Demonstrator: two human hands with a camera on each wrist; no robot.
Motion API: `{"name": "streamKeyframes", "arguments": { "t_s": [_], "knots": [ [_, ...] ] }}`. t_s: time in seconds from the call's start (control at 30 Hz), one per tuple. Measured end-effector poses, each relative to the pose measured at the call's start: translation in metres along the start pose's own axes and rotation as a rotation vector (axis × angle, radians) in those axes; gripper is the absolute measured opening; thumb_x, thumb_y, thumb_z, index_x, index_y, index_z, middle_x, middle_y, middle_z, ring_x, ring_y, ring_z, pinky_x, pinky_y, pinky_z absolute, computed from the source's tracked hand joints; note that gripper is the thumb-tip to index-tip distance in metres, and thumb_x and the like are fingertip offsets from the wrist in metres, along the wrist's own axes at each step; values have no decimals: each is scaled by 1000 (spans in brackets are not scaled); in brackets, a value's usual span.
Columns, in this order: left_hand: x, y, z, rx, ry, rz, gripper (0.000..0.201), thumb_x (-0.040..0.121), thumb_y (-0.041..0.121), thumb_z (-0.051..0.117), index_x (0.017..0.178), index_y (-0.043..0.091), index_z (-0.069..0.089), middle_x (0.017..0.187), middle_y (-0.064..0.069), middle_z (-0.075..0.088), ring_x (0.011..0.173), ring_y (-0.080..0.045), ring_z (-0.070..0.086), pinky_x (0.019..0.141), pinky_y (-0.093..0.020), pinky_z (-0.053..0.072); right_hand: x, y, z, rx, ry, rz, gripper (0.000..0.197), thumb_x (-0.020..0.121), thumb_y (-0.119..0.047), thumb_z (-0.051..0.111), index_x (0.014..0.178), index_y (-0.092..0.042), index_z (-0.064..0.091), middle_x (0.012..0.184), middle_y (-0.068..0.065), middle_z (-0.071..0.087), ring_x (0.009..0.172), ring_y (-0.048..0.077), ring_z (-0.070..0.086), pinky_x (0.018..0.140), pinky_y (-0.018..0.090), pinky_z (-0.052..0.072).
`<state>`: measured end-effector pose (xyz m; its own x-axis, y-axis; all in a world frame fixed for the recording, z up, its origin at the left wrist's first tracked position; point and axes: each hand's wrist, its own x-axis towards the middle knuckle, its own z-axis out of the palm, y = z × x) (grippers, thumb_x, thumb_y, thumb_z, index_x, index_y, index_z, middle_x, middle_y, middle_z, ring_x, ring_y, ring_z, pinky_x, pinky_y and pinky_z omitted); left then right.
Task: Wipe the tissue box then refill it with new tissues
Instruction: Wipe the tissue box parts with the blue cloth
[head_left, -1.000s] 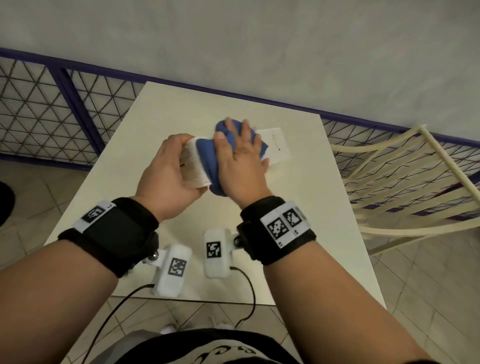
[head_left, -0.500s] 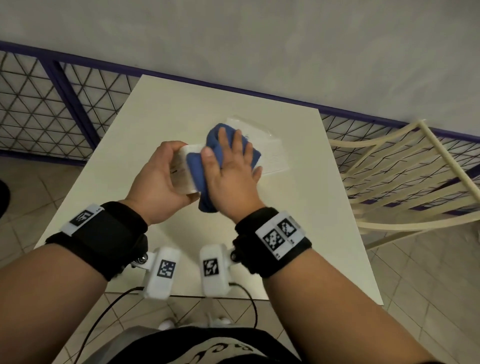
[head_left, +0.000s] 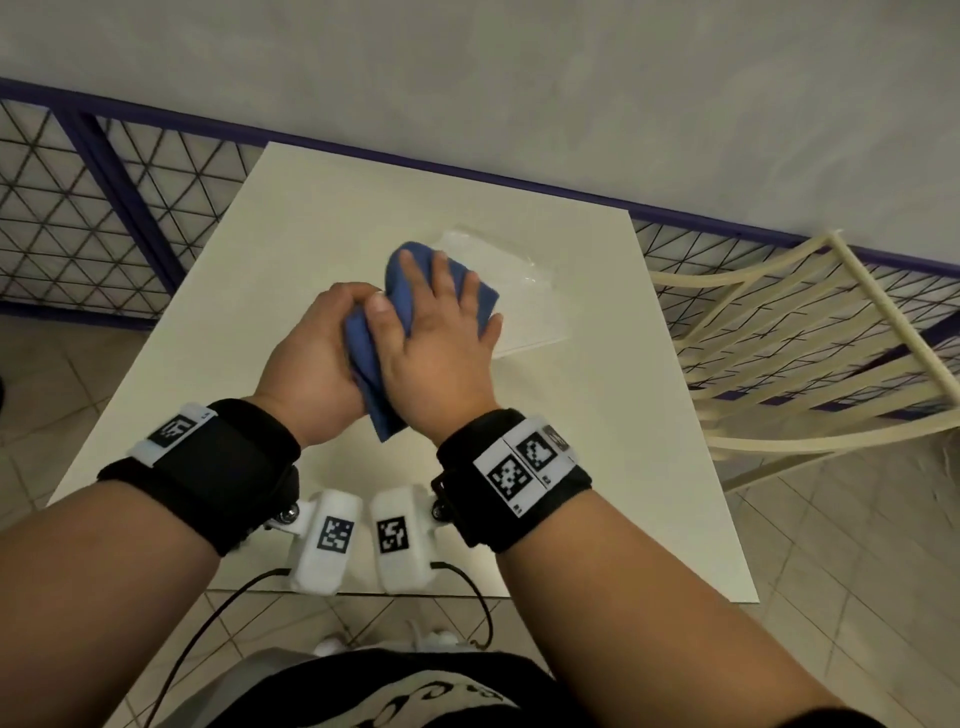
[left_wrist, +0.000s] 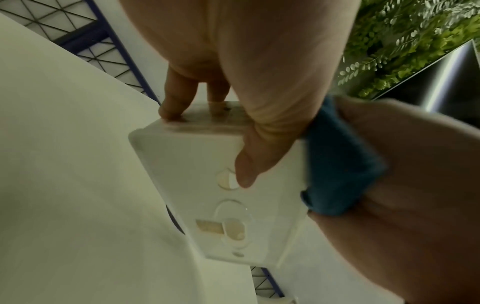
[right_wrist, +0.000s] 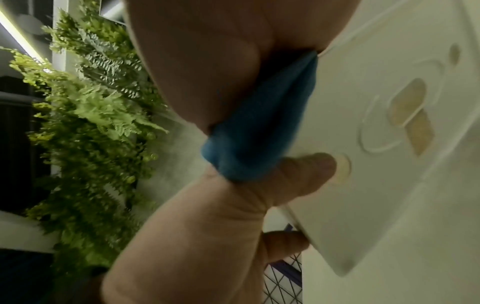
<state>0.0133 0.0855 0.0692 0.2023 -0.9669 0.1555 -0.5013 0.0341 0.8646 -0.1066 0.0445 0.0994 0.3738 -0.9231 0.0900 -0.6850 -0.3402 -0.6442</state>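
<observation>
My left hand (head_left: 317, 358) grips the white tissue box above the table. In the head view the box is hidden under the hands and cloth. The left wrist view shows the box's underside (left_wrist: 197, 185), with my left thumb on it and my fingers (left_wrist: 176, 96) curled over its far edge. My right hand (head_left: 441, 343) lies flat on a blue cloth (head_left: 447, 291) and presses it against the box's side. The cloth (right_wrist: 259, 123) is squeezed between palm and box (right_wrist: 389, 174). A clear plastic pack of new tissues (head_left: 509, 280) lies on the table just behind the hands.
The white table (head_left: 363, 208) stands against a grey wall with a blue-framed wire mesh fence (head_left: 78, 218) behind and to the left. A cream slatted chair (head_left: 789, 338) is close at the right. Green foliage (right_wrist: 91, 102) shows in the wrist views.
My right hand has slid the cloth leftwards over the box, up against my left hand. The white face of the box that showed before is now covered.
</observation>
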Motion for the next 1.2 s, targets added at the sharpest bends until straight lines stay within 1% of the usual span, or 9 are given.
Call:
{"name": "streamKeyframes", "arguments": {
  "t_s": [0.17, 0.3, 0.47, 0.6, 0.7, 0.83, 0.93, 1.03, 1.2],
  "knots": [
    [-4, -1, -13, 105, 16, 23, 73, 58, 17, 86, 102, 49, 38, 102, 24, 50, 93, 18, 48, 74, -23, 48, 30, 66, -27, 21, 133, 211, 50, 99, -51, 26, 146, -37, 28, 160, -8, 17, 149, 14, 11, 116, 59, -4],
    [-5, -3, -14, 128, -13, 7, 74, 59, 16, 86, 108, 45, 38, 103, 24, 50, 94, 20, 46, 74, -15, 45, 44, 96, -29, 69, 196, 489, 53, 99, -50, 23, 147, -29, 30, 158, 0, 24, 144, 24, 26, 116, 56, 7],
    [6, -3, 0, 149, -36, 18, 73, 58, 29, 83, 117, 35, 42, 113, 6, 56, 96, -12, 58, 81, -34, 50, 22, 30, 0, 61, 111, 206, 52, 98, -50, 26, 147, -31, 31, 161, 3, 16, 148, 27, 8, 119, 54, 3],
    [7, -1, -3, 80, -25, 30, 64, 54, 37, 78, 105, 47, 41, 107, 9, 57, 94, -6, 59, 79, -35, 52, 17, 27, 1, 67, 128, 61, 47, 98, -49, 27, 143, -36, 35, 159, -4, 21, 149, 21, 7, 116, 55, -4],
    [1, -2, -15, 107, -11, 41, 73, 58, 15, 86, 101, 50, 38, 101, 24, 50, 92, 17, 49, 75, -22, 50, 32, 74, -13, 111, 267, 295, 49, 99, -48, 29, 144, -28, 36, 155, -3, 30, 145, 19, 23, 116, 55, 8],
    [-2, -7, -25, 97, -48, 55, 76, 58, 12, 86, 103, 51, 39, 109, 24, 52, 97, 17, 47, 80, -23, 50, 45, 107, -30, 340, 260, 497, 50, 100, -47, 28, 130, -14, 50, 131, 11, 57, 118, 29, 54, 93, 26, 36],
    [0, -10, -34, 51, -89, 71, 75, 56, 18, 88, 105, 49, 40, 112, 19, 55, 101, 10, 50, 82, -22, 49, 59, 118, -42, 552, 100, 746, 78, 71, -75, 45, 118, -15, 59, 123, 12, 64, 109, 32, 61, 100, 42, 47],
    [2, -14, -43, 64, -131, 98, 75, 53, 39, 82, 113, 51, 38, 121, 20, 53, 107, 3, 51, 90, -25, 48, 68, 128, -46, 719, 23, 882, 61, 57, -57, 68, 104, -17, 66, 100, 6, 72, 89, 28, 66, 91, 44, 52],
    [16, -15, -47, 417, -174, 23, 124, 56, 37, 88, 144, 47, 3, 160, 5, -1, 147, -19, 0, 117, -52, -2, 70, 115, -40, 723, 145, 955, 37, 68, -40, 60, 94, -13, 58, 91, 8, 65, 78, 27, 60, 76, 33, 52]
  ]
}}
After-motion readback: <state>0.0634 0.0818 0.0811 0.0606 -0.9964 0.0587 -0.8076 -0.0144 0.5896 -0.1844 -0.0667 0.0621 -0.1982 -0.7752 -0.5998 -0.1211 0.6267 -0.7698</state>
